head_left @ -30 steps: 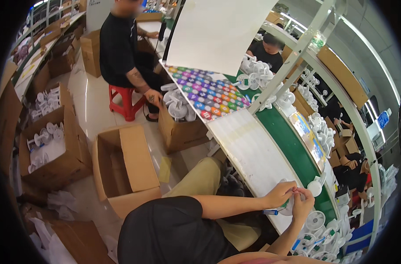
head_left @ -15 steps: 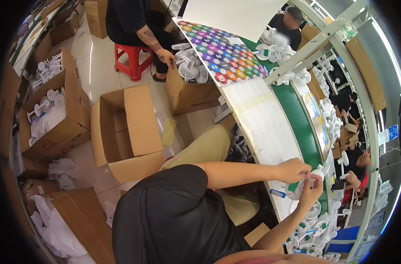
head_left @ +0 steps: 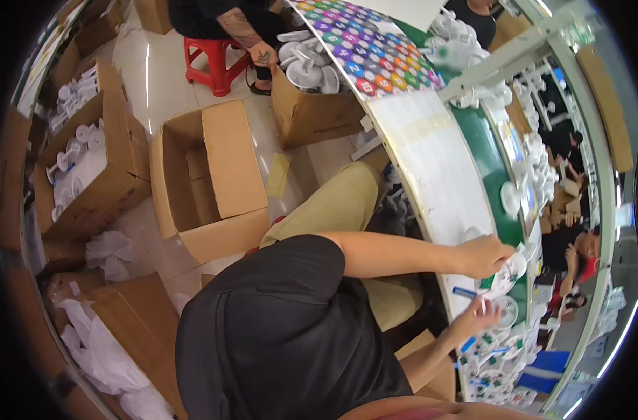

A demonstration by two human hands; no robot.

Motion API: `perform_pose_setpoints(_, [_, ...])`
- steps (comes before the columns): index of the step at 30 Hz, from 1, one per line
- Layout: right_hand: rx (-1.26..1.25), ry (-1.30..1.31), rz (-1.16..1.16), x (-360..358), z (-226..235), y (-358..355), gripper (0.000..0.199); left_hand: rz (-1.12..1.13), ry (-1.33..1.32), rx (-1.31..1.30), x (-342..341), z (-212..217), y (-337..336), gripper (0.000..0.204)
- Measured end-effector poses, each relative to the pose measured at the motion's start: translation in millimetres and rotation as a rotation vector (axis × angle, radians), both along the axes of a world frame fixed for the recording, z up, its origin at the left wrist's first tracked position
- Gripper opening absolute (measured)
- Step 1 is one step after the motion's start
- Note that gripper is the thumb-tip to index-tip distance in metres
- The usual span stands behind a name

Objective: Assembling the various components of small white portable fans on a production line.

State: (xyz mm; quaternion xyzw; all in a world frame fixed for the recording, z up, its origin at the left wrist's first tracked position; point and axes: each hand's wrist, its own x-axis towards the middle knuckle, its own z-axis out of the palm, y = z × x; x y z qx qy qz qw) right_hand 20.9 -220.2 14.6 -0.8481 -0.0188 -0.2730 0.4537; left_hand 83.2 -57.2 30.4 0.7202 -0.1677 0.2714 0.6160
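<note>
Two hands of ours, together moments ago, now part: our left hand point(head_left: 484, 256) bunches narrowly, its hold unclear, the white fan part point(head_left: 506, 278) just below its fingers; our right hand point(head_left: 474, 320) spreads loosely near the blue cylinder point(head_left: 464, 292), apparently pausing shared fingertip work.

Piled fan parts point(head_left: 492, 362) crowd the hands point(head_left: 473, 320); tabletop point(head_left: 439, 159) offers room.

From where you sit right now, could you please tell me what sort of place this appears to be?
Probably a small-appliance assembly workshop: heaped white plastic fan parts lie along a long white-and-green workbench, and an open brown cardboard box on the pale tiled floor holds more white pieces.
</note>
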Motion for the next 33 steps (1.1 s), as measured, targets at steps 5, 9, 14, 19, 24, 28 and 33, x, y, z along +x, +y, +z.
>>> perform_pose_setpoints(5, [0.147, 0.09, 0.059, -4, -18, 18, 0.054, 0.068, -0.093, 0.127, 4, -3, -3, 0.009])
perform_pose_setpoints(9, [0.438, 0.134, 0.206, -21, 3, 19, 0.045, 0.122, -0.055, 0.094, -3, -3, 4, 0.007])
perform_pose_setpoints(14, [0.717, 0.231, 0.442, -25, 23, 4, 0.042, 0.044, -0.032, 0.059, -15, 4, 8, 0.006])
perform_pose_setpoints(19, [0.564, 0.251, 0.49, -19, 27, -6, 0.043, 0.008, 0.016, -0.004, -17, 2, 4, 0.006])
perform_pose_setpoints(24, [0.277, -0.018, 0.045, -5, 12, 9, 0.041, 0.035, -0.011, 0.005, -20, -10, -7, 0.007])
perform_pose_setpoints(28, [0.431, -0.044, 0.04, 19, 3, 14, 0.039, 0.041, -0.14, 0.052, -13, -18, -21, 0.007])
perform_pose_setpoints(33, [0.584, -0.102, 0.17, 65, -2, -8, 0.036, -0.055, -0.368, 0.14, 29, -35, -33, 0.015])
